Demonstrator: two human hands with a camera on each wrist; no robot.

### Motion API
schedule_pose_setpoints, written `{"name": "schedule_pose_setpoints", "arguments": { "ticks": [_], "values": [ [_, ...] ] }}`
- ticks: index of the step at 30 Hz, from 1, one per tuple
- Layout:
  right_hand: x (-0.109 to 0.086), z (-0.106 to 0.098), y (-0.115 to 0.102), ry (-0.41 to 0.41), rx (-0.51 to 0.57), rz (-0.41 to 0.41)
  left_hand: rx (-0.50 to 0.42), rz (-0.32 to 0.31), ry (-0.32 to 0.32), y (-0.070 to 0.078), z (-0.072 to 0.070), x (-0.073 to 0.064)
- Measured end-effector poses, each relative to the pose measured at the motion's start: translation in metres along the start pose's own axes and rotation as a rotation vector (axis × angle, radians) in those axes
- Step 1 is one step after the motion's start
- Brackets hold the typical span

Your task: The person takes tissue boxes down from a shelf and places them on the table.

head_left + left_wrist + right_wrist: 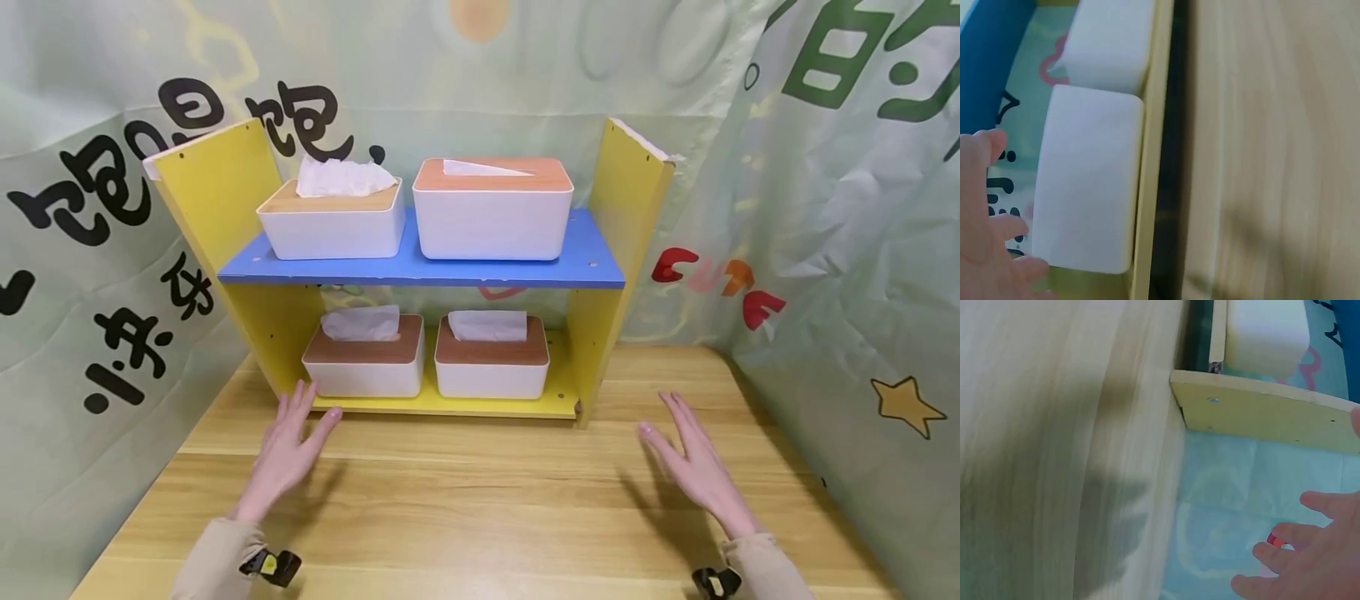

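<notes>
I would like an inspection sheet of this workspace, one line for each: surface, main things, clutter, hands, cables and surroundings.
Surface: wooden table, light grain.
Main things: yellow-and-blue shelf unit standing on the table; upper left tissue box and upper right tissue box on its blue board; lower left tissue box and lower right tissue box on its yellow base.
Clutter: nothing seen.
Hands: left hand near the lower left tissue box, contact unclear; right hand right of the shelf unit; both with fingers spread, holding nothing.
Cables: nothing seen.
Surroundings: creased, printed cloth behind and at both sides.
</notes>
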State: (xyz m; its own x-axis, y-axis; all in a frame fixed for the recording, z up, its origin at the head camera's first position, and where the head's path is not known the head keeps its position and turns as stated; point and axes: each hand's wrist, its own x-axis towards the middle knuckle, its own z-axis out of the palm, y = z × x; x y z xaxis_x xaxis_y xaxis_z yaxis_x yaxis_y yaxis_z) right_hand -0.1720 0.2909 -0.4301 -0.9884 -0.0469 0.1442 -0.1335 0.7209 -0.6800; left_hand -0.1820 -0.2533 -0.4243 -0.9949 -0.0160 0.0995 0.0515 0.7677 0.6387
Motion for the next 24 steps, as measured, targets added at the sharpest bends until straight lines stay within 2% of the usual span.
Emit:
{"name": "schedule_pose_setpoints", "arguments": {
  "ticks": [5,14,20,24],
  "values": [
    [-0.001,-0.002,-0.005,0.01,0.099,0.0,-0.197,-0.044,0.031,0.005,-0.008,-0.001],
    [-0.003,-0.005,-0.017,0.027,0.232,0.012,-0.439,-0.119,0.137,0.019,-0.019,-0.005],
    [-0.003,-0.009,-0.029,0.058,0.309,-0.022,-0.592,-0.216,0.257,0.032,-0.028,-0.007],
    [-0.005,-0.01,-0.038,0.101,0.32,-0.073,-0.712,-0.256,0.299,0.038,-0.036,-0.006]
  ]
}}
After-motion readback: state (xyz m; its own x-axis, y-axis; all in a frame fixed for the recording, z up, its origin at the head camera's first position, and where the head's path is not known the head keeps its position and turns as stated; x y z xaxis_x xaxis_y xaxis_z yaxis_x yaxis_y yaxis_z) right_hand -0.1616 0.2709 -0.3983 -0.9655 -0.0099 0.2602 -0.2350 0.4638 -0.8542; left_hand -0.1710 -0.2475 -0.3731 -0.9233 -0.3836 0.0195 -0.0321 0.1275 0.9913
